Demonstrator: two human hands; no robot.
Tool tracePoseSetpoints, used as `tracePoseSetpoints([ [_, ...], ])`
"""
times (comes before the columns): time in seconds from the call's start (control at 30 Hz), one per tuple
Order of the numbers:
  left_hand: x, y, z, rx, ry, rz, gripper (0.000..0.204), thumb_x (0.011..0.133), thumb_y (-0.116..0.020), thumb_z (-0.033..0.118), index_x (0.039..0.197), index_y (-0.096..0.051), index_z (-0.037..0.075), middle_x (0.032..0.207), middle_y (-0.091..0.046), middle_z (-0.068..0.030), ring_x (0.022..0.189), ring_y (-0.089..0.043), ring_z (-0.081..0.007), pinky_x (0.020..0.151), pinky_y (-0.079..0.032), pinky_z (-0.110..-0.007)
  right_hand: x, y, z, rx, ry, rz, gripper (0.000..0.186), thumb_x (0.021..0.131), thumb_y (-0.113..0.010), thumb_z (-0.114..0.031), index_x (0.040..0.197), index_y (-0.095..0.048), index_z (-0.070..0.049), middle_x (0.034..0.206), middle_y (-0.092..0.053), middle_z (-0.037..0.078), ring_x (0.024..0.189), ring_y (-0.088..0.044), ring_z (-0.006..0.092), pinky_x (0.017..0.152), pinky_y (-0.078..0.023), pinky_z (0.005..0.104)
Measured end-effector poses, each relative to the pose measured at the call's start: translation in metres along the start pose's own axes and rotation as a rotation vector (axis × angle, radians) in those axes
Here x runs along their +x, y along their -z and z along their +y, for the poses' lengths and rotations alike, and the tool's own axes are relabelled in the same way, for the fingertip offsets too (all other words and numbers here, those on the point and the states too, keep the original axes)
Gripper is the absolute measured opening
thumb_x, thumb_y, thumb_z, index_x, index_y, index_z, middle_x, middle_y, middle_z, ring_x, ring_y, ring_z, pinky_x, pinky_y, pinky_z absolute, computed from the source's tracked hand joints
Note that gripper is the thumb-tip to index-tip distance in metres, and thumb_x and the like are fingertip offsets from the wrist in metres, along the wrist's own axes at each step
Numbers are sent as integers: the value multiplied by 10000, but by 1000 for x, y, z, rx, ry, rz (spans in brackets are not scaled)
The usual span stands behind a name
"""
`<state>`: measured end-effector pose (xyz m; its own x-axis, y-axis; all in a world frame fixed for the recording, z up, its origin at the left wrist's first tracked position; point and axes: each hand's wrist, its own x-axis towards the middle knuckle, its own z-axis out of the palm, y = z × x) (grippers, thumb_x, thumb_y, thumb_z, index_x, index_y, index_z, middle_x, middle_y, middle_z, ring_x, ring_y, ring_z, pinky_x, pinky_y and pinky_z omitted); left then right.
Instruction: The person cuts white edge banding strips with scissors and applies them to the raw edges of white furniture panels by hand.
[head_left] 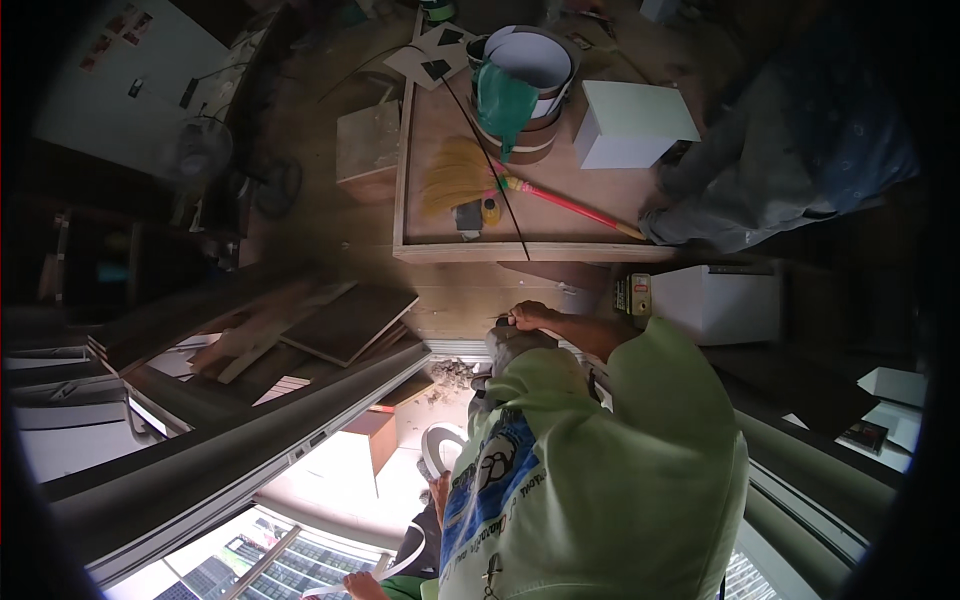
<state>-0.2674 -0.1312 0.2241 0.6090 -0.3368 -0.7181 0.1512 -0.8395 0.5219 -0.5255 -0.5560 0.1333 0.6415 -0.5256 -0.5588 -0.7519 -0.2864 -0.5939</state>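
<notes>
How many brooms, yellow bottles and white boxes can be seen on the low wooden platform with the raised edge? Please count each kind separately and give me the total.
Broom: 1
Yellow bottle: 1
White box: 1
Total: 3

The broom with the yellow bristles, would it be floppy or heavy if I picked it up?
The broom would probably feel light for its size, since its red handle is thin. That handle looks stiff, being straight, but the fine, fanned-out bristles would likely bend if pushed. Their wide spread might also keep it from rolling.
</notes>
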Motion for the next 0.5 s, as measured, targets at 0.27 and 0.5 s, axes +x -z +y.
tracePoseSetpoints([
  [0.27, -2, -62, 19, 51, -106, -140, 279, 706, -624, 136, 933, -573, -18, 710, -644, -92, 639, -620, -180, 555, -506, -322, -50, -9, 25, 142, -67, 137, 281, 835, -463, -157, 977, -703, -115, 989, -683, 155, 952, -645, 336, 849, -499, 412],
  [0.5, 39, -89, 5, 219, -284, -173, 275, 718, -627, 139, 945, -571, -5, 750, -662, -141, 663, -635, -226, 609, -512, -356, -82, -34, 23, 218, 15, 379, 205, 829, -485, -165, 896, -638, -47, 925, -686, 151, 867, -662, 338, 768, -518, 420],
])
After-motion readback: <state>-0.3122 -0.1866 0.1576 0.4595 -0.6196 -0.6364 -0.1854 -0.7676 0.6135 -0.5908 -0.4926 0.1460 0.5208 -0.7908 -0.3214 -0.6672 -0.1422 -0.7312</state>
